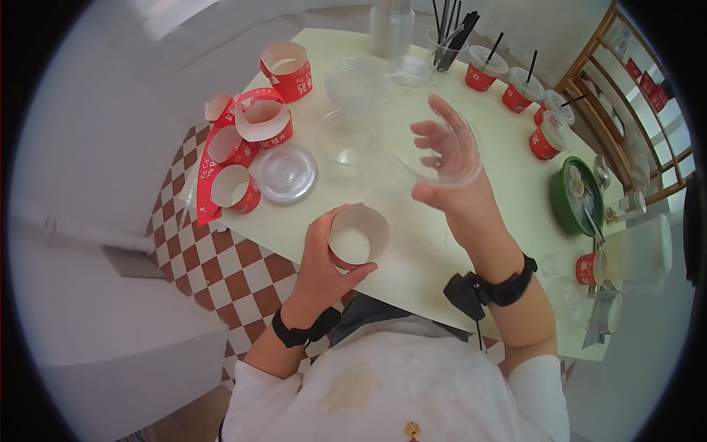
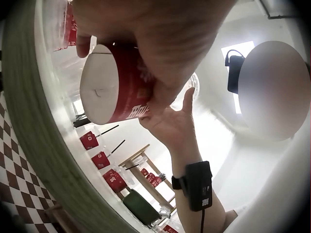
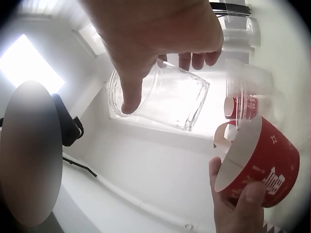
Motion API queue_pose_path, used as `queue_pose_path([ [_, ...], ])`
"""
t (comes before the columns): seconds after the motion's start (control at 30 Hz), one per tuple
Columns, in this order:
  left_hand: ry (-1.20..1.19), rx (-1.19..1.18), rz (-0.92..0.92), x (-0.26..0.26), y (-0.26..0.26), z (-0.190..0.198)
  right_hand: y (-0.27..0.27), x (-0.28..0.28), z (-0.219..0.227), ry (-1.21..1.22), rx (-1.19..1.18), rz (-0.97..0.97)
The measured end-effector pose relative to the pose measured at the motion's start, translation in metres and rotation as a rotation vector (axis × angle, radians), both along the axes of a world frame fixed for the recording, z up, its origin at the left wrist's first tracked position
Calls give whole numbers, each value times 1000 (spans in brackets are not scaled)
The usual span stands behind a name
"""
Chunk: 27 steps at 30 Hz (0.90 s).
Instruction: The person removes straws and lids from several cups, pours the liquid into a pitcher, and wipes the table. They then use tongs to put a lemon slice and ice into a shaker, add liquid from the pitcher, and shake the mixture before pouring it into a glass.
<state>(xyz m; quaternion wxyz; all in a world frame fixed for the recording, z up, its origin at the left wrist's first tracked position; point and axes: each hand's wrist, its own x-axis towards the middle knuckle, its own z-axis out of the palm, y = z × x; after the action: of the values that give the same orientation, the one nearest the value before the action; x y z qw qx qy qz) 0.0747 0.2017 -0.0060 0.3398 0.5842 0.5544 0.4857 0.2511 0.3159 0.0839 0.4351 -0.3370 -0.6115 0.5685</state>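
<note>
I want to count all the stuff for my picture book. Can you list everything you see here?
Paper sleeve in hand: one, red outside, white inside, gripped by the left hand.
Clear cup in hand: one, see-through, held above the table by the right hand.
Loose paper sleeves: about six, red and white, at the table's left edge.
Clear lid: one, see-through, beside the sleeves.
Finished cups with straws: about five, red sleeves, black straws, far right.
Stack of clear cups: one stack, far edge.
Green bowl: one, right side.
Table: one, cream.
Floor: red and white checks.
Left hand: black wrist strap.
Right hand: black wrist strap.
</note>
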Motion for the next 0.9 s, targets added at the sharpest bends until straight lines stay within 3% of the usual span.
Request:
queue_pose_path([
  [0.07,192,99,120,-15,-7,-19,22,-25,-4,-31,115,-64],
  [0.27,-44,214,337,-29,-11,-21,55,-66,-46,-266,245,-74],
  [0.4,-59,473,482,-57,-3,-20,50,-57,-52,-476,269,-70],
  [0.47,-5,550,585,-77,6,-4,50,-45,-58,-511,301,-96],
  [0.57,111,425,774,-118,19,5,53,-16,-60,-462,240,-158],
  [0.77,362,197,831,-144,35,-1,69,56,-57,-320,1,-465],
  [0.9,140,315,767,-142,38,-13,86,100,-76,-303,-31,-713],
])
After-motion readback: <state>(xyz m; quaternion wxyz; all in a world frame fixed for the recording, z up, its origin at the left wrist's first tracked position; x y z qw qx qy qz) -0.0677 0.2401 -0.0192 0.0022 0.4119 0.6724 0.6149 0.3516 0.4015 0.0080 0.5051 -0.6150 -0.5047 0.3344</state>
